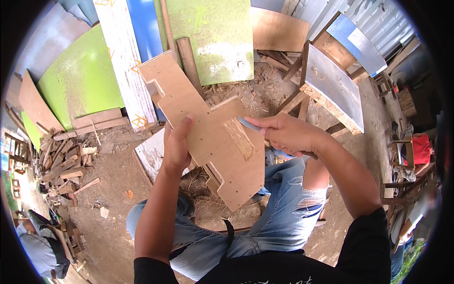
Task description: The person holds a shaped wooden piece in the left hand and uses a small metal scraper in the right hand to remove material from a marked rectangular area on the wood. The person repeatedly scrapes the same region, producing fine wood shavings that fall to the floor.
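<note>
A light brown plywood piece (208,137) with stepped, notched edges is held up tilted over my lap. My left hand (178,146) is closed on its left edge, thumb on the top face and the other fingers out of sight underneath. In my closed right hand (293,134) is a narrow flat-bladed tool (249,124) with a grey-blue blade; a dark end pokes out behind the palm. The blade's tip lies over the board's right part, beside a streaked, rougher tan patch (240,138). Whether the tip touches the wood I cannot tell. Small dark dots mark the face.
Wood offcuts (64,161) are heaped at the left. Green panels (80,80) and a white plank (127,61) lean at the back. A wooden stand with a pale top (331,85) is at the right. People's bodies show at both lower side rims.
</note>
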The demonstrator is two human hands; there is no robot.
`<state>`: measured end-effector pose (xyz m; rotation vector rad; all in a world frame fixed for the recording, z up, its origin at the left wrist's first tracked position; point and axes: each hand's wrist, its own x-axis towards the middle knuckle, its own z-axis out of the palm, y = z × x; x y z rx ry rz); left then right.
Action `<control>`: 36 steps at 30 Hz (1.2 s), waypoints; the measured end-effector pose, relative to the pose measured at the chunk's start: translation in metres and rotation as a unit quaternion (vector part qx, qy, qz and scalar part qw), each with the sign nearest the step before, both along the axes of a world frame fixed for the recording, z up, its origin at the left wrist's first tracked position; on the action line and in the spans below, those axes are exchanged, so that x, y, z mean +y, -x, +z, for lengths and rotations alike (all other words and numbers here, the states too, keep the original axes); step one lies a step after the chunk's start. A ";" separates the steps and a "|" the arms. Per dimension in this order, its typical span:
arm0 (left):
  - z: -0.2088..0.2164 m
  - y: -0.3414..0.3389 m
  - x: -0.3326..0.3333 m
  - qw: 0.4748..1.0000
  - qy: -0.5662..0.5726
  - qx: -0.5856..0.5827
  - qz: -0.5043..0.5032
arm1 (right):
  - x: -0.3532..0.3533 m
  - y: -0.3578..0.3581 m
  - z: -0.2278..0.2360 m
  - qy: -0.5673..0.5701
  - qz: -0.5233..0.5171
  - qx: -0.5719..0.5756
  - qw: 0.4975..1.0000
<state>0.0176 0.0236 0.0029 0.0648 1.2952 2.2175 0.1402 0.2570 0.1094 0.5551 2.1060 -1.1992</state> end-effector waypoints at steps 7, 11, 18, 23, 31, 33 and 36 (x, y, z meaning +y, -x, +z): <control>0.002 -0.002 0.001 1.000 -0.003 -0.003 0.002 | -0.014 -0.024 -0.027 -0.324 0.168 0.235 0.901; 0.003 -0.002 0.000 1.000 0.008 -0.008 0.006 | -0.008 -0.022 -0.030 -0.273 0.121 0.284 0.911; 0.004 -0.003 0.000 1.000 0.008 -0.011 0.009 | -0.010 -0.017 -0.023 -0.224 0.113 0.245 0.937; 0.001 -0.002 -0.001 1.000 0.001 -0.009 0.004 | -0.016 -0.011 -0.018 -0.206 0.111 0.246 0.941; 0.002 -0.008 0.001 0.999 0.028 0.011 0.010 | -0.040 -0.015 -0.009 -0.288 0.142 0.121 0.939; 0.003 -0.009 0.001 1.000 0.014 0.001 0.004 | -0.043 -0.015 -0.015 -0.286 0.136 0.119 0.941; 0.005 -0.006 0.001 1.000 -0.017 -0.007 -0.005 | -0.041 -0.013 -0.022 -0.255 0.100 0.208 0.939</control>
